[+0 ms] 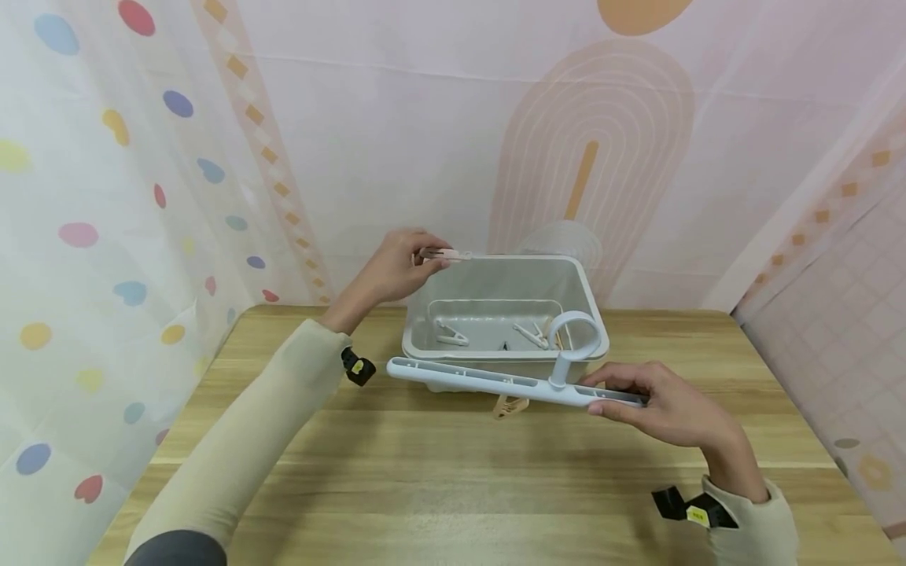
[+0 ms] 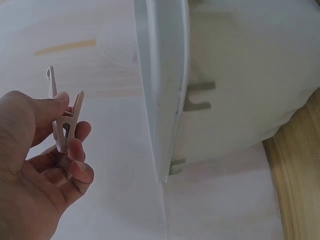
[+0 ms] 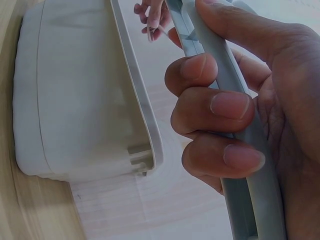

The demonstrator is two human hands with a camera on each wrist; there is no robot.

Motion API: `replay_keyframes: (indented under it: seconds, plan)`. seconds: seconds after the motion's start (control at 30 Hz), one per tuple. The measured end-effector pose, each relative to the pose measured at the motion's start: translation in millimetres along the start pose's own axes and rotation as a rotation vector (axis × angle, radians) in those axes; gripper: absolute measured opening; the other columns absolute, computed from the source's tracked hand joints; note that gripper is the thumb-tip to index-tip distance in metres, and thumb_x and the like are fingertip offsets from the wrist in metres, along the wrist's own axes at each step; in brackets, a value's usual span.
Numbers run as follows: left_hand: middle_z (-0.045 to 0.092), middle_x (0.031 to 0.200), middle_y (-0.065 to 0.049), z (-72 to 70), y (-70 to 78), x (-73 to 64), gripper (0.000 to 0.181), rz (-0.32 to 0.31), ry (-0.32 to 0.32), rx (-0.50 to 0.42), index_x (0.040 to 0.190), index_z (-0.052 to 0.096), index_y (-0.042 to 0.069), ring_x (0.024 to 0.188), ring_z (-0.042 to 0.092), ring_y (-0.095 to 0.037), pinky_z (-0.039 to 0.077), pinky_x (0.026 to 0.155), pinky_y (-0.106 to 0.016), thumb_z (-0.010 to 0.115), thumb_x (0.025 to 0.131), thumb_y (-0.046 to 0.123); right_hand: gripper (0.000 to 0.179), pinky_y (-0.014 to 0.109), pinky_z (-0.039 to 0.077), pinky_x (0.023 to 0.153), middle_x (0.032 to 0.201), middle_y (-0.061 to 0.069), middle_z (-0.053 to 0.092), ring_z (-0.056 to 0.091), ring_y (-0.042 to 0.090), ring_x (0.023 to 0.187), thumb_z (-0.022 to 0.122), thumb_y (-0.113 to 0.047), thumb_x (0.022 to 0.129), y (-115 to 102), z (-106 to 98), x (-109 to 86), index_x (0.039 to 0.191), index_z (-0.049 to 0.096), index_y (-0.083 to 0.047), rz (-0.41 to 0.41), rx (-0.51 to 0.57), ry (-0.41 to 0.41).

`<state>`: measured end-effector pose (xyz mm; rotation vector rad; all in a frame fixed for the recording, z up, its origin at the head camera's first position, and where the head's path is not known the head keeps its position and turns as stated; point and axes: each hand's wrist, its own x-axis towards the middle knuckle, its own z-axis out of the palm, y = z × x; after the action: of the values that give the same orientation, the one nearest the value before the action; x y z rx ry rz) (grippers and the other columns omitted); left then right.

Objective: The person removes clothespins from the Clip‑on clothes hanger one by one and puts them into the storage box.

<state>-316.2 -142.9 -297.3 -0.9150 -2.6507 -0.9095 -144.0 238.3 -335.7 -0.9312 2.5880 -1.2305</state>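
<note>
My left hand (image 1: 405,266) pinches a pale pink clothespin (image 2: 64,120) between thumb and fingers, above the back left corner of a light grey plastic bin (image 1: 593,303). In my right hand (image 1: 661,405) is one end of a pale blue-white plastic bar (image 1: 474,379) with a ring (image 1: 594,330) rising from it, like part of a hanger. The fingers curl round the bar in the right wrist view. It spans the front of the bin, its far end pointing left. Inside the bin lie white clothespins (image 1: 453,336), one partly behind the ring.
A tan clothespin (image 1: 511,406) shows just below the bar at the front of the bin. The bin stands toward the back of a wooden table (image 1: 439,487). Patterned curtains (image 1: 396,141) hang close behind the table and on the left.
</note>
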Motion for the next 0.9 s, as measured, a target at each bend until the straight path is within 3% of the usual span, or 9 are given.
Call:
replay_keyframes:
  seconds: [0.43, 0.6, 0.73, 0.9]
  plan:
    - [0.072, 0.108, -0.011, 6.6, -8.6, 20.2, 0.026, -0.081, -0.062, 0.074, 0.120, 0.075, 0.005, 0.076, 0.052, -0.023, 0.043, 0.070, -0.034, 0.069, 0.099, 0.020, 0.021, 0.022, 0.042, 0.054, 0.077, -0.012, 0.063, 0.047, -0.002, 0.062, 0.073, -0.014, 0.096, -2.3, -0.4, -1.4, 0.114, 0.072, -0.024, 0.011, -0.005, 0.003]
    - [0.068, 0.125, -0.017, 7.1, -8.5, 21.9, 0.036, -0.152, -0.091, 0.072, 0.130, 0.069, 0.005, 0.095, 0.063, -0.029, 0.052, 0.085, -0.042, 0.068, 0.099, 0.023, 0.021, 0.022, 0.042, 0.053, 0.076, -0.013, 0.061, 0.046, -0.002, 0.061, 0.073, -0.015, 0.096, -2.7, 0.1, -1.0, 0.115, 0.072, -0.024, 0.021, -0.003, 0.003]
    - [0.058, 0.144, -0.017, 6.0, -11.2, 18.8, 0.049, -0.228, -0.114, 0.056, 0.144, 0.058, 0.009, 0.114, 0.062, -0.033, 0.053, 0.096, -0.048, 0.067, 0.100, 0.030, 0.021, 0.022, 0.043, 0.053, 0.077, -0.013, 0.062, 0.047, -0.002, 0.062, 0.073, -0.015, 0.096, -2.9, 0.8, -0.5, 0.115, 0.072, -0.024, 0.016, 0.003, -0.003]
    - [0.053, 0.149, -0.017, 3.1, -15.0, 13.0, 0.057, -0.227, -0.106, 0.024, 0.149, 0.053, 0.009, 0.123, 0.059, -0.036, 0.051, 0.102, -0.050, 0.066, 0.101, 0.036, 0.020, 0.022, 0.043, 0.054, 0.078, -0.012, 0.063, 0.048, -0.002, 0.062, 0.072, -0.014, 0.096, -3.1, 0.6, -0.9, 0.115, 0.072, -0.022, 0.018, 0.007, -0.004]
